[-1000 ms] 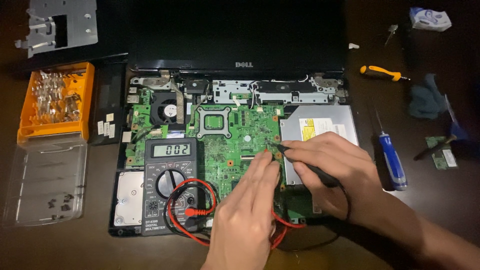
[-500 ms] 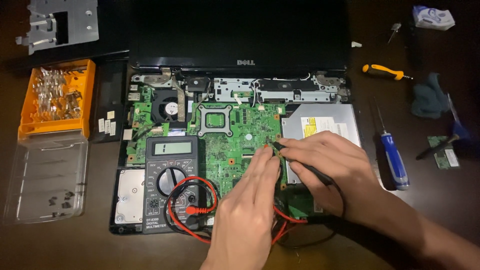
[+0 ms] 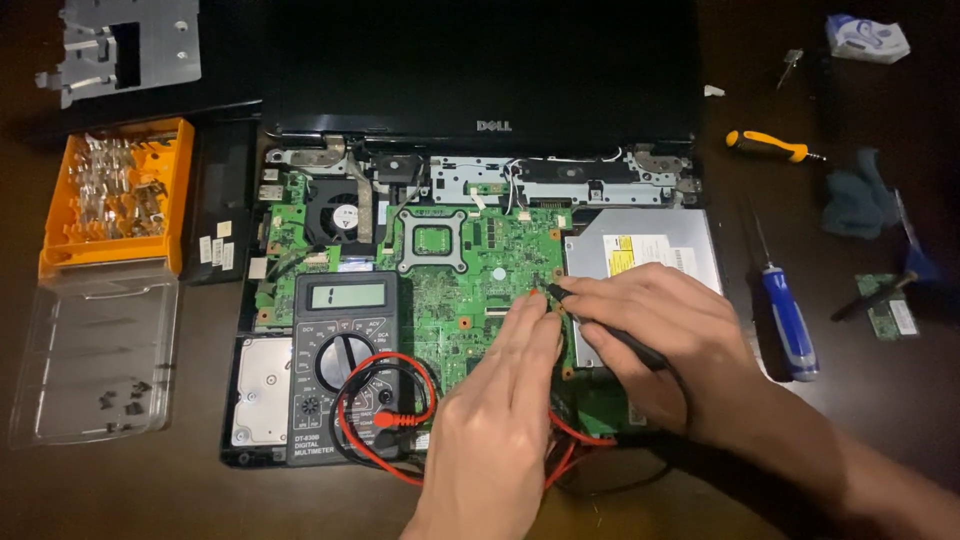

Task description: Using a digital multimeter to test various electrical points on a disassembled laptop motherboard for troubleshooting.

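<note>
An opened laptop lies in front of me with its green motherboard [image 3: 470, 270] bare. A dark grey multimeter [image 3: 340, 365] rests on the laptop's lower left, its red and black leads [image 3: 385, 420] coiled beside it. My left hand [image 3: 495, 420] pinches the red probe [image 3: 537, 296], whose tip is on the board. My right hand [image 3: 655, 340] grips the black probe [image 3: 610, 328] like a pen. The black tip touches the board just right of the red one, next to the silver optical drive [image 3: 640, 250].
At the left are an orange bit case [image 3: 115, 195] and a clear lid [image 3: 95, 360] holding small screws. At the right lie a blue-handled screwdriver [image 3: 787, 320], a yellow-handled one [image 3: 768, 146], a dark cloth [image 3: 855, 200] and a small green board [image 3: 888, 315]. A metal bracket [image 3: 130, 45] sits top left.
The readout on the multimeter's display has changed. Both hands stay on the probes at nearly the same spot on the board.
</note>
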